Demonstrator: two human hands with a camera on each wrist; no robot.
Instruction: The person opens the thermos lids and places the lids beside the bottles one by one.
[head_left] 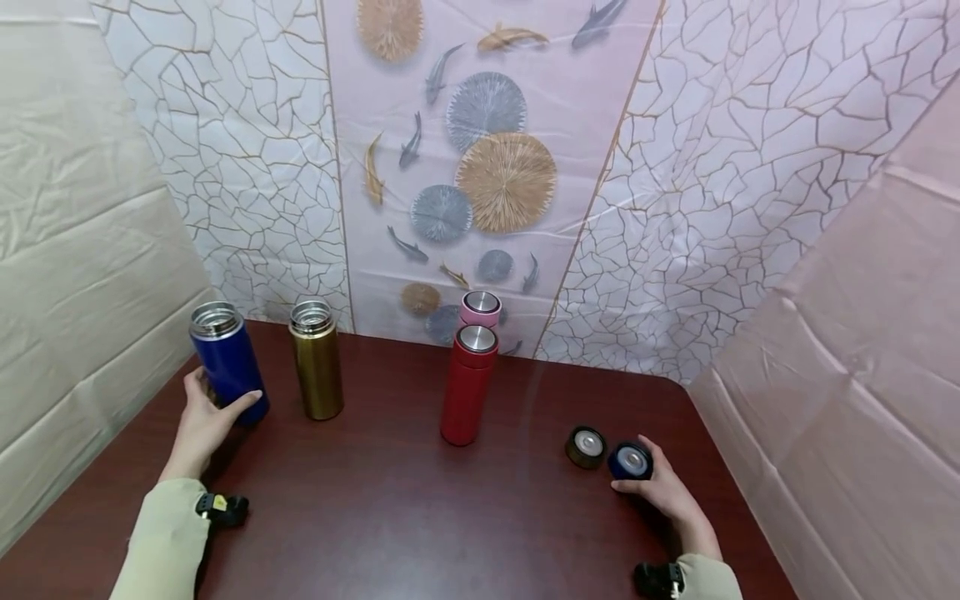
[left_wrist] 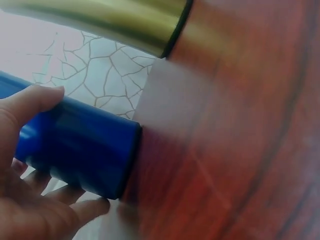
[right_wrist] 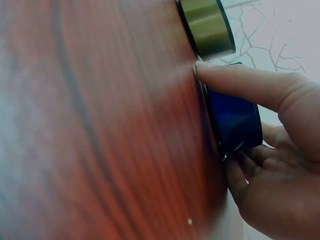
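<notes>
At the left of the table, my left hand [head_left: 204,423] grips a lidless blue thermos bottle [head_left: 229,367] low on its body. In the left wrist view the thumb lies along one side of the blue bottle [left_wrist: 95,145] and the fingers curl round the other. A gold thermos bottle [head_left: 318,371], also without its lid, stands just to the right. Over on the right side, my right hand [head_left: 667,492] holds a blue lid [head_left: 631,461] between thumb and fingers, silvery inner face up. Beside that lid lies a gold lid [head_left: 586,447], not touched by the hand.
A red thermos bottle [head_left: 468,396] with its lid on stands mid-table, partly hiding a pink one [head_left: 481,307] behind it. The dark reddish wooden table [head_left: 420,517] meets a patterned cloth wall [head_left: 442,125] at the back, with plain cloth at both sides.
</notes>
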